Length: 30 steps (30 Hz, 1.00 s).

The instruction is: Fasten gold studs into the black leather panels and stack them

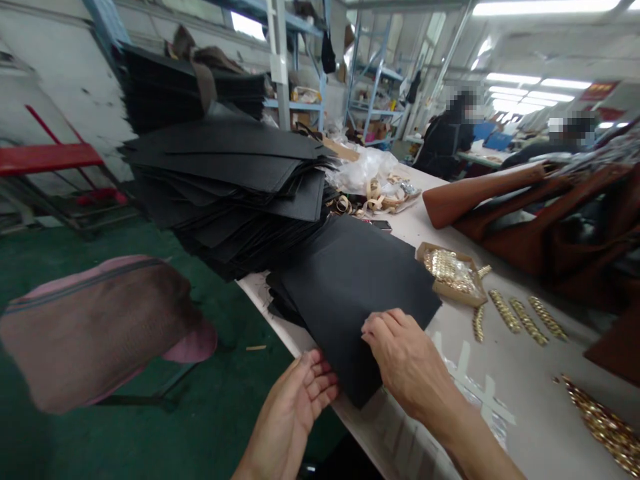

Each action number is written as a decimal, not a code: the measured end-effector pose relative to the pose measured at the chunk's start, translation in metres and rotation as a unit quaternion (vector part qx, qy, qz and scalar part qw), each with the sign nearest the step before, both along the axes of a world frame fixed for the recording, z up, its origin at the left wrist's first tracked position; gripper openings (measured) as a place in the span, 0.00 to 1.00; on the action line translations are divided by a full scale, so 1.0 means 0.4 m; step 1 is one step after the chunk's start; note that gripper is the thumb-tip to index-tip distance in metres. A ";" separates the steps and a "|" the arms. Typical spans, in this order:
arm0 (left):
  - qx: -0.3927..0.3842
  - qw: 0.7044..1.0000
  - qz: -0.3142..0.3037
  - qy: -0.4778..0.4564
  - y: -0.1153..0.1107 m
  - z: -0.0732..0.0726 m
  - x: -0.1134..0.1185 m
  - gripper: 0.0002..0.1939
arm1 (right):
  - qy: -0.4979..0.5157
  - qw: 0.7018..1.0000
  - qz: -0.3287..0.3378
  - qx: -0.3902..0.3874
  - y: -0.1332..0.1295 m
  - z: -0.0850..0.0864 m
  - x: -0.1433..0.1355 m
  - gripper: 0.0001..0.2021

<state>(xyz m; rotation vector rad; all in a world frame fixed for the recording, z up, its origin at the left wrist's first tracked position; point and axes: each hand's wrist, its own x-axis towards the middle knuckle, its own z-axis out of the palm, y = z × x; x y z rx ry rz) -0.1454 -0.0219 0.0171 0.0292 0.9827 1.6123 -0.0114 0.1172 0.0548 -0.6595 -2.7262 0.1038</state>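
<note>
A large flat black sheet (360, 267) lies on the near end of the table, on top of other black sheets whose edges show at its left. At the sheet's near left edge is my left hand (305, 393), palm turned toward it, fingers extended and slightly bent, holding nothing. My right hand (400, 353) rests over the sheet's near right part with fingers curled together. Its fingertips are turned down toward the surface, and what they hold, if anything, is hidden.
A tall, leaning stack of black sheets (225, 167) stands beyond. To the right are a cardboard box (475, 293) of gold chain pieces, loose gold chains (530, 320) and brown bags (540, 220). A cloth-covered stool (100, 327) stands left. Two people sit farther back.
</note>
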 end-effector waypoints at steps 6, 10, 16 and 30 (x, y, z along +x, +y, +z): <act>-0.022 0.998 -0.027 0.044 -0.021 0.005 0.014 0.15 | 0.044 0.988 0.073 -0.127 -0.137 -0.061 0.113 0.12; -0.041 0.994 -0.100 0.013 -0.042 -0.005 0.045 0.23 | 0.124 0.944 -0.031 -0.304 -0.176 -0.064 0.183 0.11; 0.002 0.978 -0.202 -0.060 -0.063 -0.020 0.086 0.22 | 0.211 0.830 -0.230 -0.463 -0.194 -0.077 0.238 0.11; -0.019 0.965 -0.237 -0.114 -0.062 -0.039 0.155 0.13 | 0.250 0.743 -0.235 -0.575 -0.209 -0.085 0.271 0.08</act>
